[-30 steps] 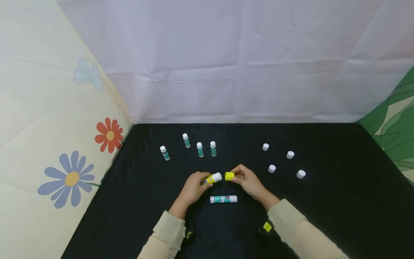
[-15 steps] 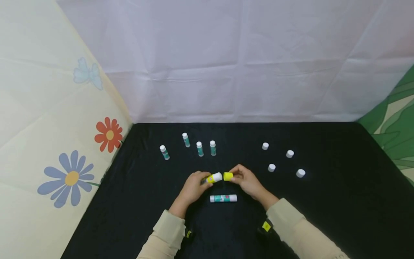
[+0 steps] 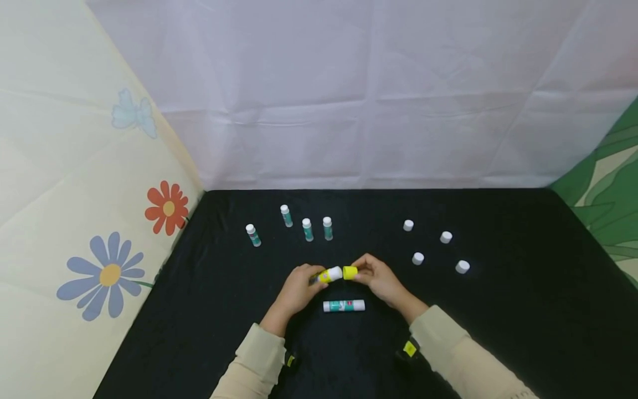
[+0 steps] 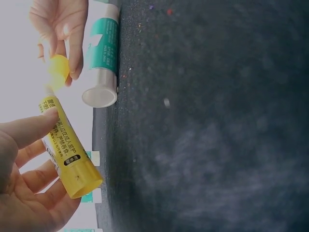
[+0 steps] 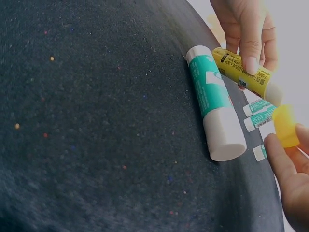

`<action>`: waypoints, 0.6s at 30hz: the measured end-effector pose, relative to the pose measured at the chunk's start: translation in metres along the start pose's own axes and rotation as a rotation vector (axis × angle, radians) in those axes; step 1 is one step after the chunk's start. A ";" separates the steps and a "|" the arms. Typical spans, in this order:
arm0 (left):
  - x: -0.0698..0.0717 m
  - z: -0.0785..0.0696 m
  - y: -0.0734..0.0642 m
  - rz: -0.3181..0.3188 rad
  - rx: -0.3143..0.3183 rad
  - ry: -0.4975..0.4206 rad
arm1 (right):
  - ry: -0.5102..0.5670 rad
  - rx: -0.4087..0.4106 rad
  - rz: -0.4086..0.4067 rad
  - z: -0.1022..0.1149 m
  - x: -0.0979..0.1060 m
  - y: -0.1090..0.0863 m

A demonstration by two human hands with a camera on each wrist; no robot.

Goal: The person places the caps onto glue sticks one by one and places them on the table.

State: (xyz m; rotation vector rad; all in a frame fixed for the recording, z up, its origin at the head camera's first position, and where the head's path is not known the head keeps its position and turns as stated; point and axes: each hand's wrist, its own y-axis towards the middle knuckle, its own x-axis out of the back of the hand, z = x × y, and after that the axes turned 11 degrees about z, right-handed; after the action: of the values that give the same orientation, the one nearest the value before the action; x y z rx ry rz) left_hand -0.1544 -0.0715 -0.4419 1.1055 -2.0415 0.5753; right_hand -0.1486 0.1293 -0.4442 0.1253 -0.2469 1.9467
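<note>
Left hand grips a yellow, black-lettered, white-ended tube.

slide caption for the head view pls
The left hand holds a yellow glue stick; the right hand pinches a yellow cap near its white end.

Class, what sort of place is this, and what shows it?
Probably a staged indoor tabletop setup: a black tabletop, a creased pale backdrop behind it, and a flower-printed panel along the left side.

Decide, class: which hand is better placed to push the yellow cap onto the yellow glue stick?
Likely the right hand: it pinches the yellow cap, close to the white end of the yellow glue stick, which the left hand holds.
</note>
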 end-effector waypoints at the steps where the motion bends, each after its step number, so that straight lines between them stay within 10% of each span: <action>1: 0.000 0.000 0.000 0.000 0.000 -0.001 | 0.001 0.000 0.002 0.000 0.000 0.000; 18: -0.001 0.001 -0.001 0.017 -0.004 0.016 | 0.040 0.012 0.024 -0.001 0.000 -0.001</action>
State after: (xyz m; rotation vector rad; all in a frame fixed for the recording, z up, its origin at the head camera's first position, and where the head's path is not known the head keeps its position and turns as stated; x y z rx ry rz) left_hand -0.1536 -0.0722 -0.4438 1.0791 -2.0389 0.5858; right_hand -0.1477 0.1295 -0.4454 0.0912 -0.2111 1.9732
